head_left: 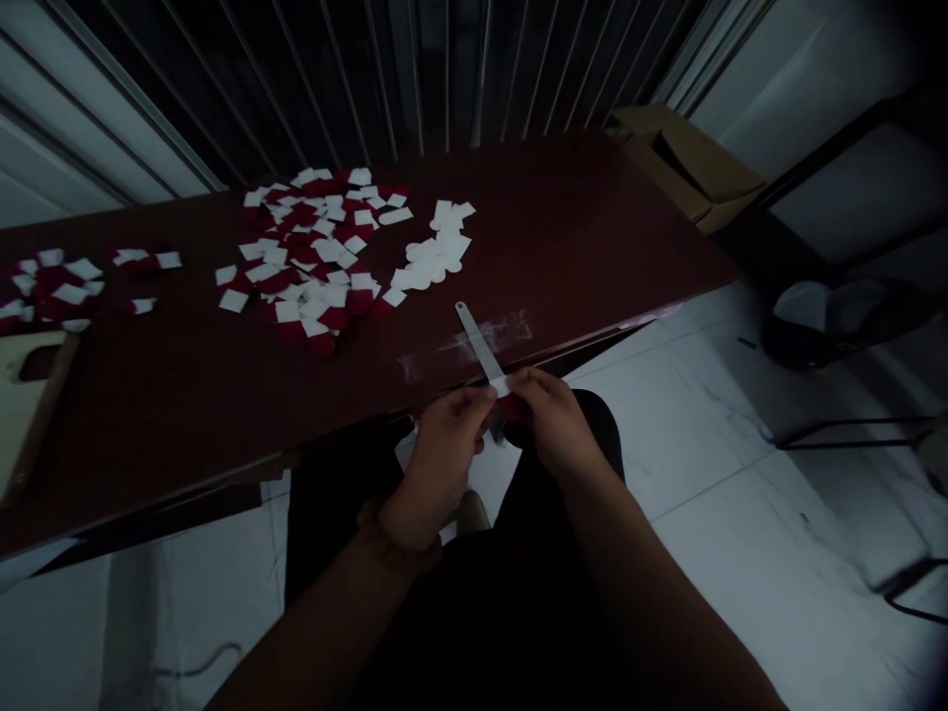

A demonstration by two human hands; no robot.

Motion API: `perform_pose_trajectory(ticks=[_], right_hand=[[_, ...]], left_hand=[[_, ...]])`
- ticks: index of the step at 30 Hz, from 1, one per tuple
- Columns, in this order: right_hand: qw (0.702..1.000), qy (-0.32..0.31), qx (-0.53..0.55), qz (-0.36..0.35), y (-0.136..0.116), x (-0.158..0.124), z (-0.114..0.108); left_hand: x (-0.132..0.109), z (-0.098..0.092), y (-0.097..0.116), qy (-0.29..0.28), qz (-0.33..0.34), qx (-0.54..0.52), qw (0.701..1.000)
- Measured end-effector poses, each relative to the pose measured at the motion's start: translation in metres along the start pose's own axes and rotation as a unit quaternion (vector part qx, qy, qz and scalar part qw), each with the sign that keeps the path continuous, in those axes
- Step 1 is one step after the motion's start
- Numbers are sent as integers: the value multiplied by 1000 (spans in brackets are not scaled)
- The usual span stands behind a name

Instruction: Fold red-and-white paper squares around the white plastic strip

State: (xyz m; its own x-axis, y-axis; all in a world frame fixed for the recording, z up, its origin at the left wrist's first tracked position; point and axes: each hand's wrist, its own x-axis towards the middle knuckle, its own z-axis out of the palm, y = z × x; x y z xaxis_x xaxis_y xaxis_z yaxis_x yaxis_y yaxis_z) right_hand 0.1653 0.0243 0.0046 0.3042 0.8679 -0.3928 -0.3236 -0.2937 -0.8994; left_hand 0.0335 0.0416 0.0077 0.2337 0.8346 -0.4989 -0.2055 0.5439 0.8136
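Pinching a pale strip (pixel 478 341), hands (pixel 440 464) (pixel 555 425) at table edge (pixel 614 326)

Premises are a small indoor workroom set up for manual piecework. Evidence: 1 dark wooden table (pixel 570 232) carrying loose red-and-white cut pieces (pixel 311 247), a pale tiled floor (pixel 703 425), 1 cardboard box (pixel 688 163) beside the table, and a vertical-ribbed metal shutter or grille (pixel 444 69) along the far side. No domestic fittings are in view.
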Motion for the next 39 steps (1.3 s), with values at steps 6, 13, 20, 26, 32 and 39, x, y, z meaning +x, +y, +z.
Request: perform_pose_trajectory(ticks=[6,13,20,26,32,39], right_hand=[[1000,-18,7,-2,4,-3,-8],[999,-24,-39,-17,1,-10,-16],[999,3,-44,-31,4,-10,-13],[997,22,-56,-43,10,-9,-22],[997,-4,-70,-36,1,-11,-19],[999,14,-41,-24,-1,-12,-14]], left_hand=[[-2,-5,-5,50,2,-17,999],[-2,0,-5,-14,-10,16,1000],[-2,-4,-2,0,-24,-41,999],[-5,-6,-7,12,-20,-34,999],[-6,1,-5,-8,1,13,1000],[-3,4,-6,18,25,-19,999]])
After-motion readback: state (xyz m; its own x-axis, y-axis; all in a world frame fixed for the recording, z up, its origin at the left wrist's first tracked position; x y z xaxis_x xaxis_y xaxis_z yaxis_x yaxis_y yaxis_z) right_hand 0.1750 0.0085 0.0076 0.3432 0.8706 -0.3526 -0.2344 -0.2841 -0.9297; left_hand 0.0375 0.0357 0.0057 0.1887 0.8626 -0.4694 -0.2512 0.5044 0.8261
